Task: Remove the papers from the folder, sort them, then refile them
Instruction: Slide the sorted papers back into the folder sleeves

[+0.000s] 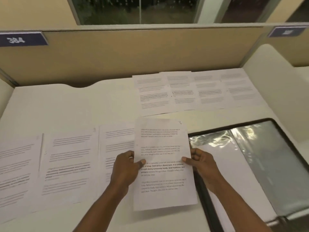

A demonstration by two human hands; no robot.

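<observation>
I hold one printed sheet [163, 148], marked "3" by hand at its top right, above the desk in the middle of the view. My left hand [126, 166] pinches its left edge and my right hand [201, 162] pinches its right edge, thumbs on the printed face. The open folder [260, 158], black-edged with shiny clear sleeves, lies on the desk to the right, partly under the sheet. Several printed sheets [194, 91] lie in an overlapping row at the back right. Three more sheets [66, 163] lie side by side at the front left.
The white desk [75, 108] is closed in by a tan partition [133, 54] at the back and a low side panel [267, 64] at the right. A blue label reading 384 [20, 39] hangs on the partition at the left.
</observation>
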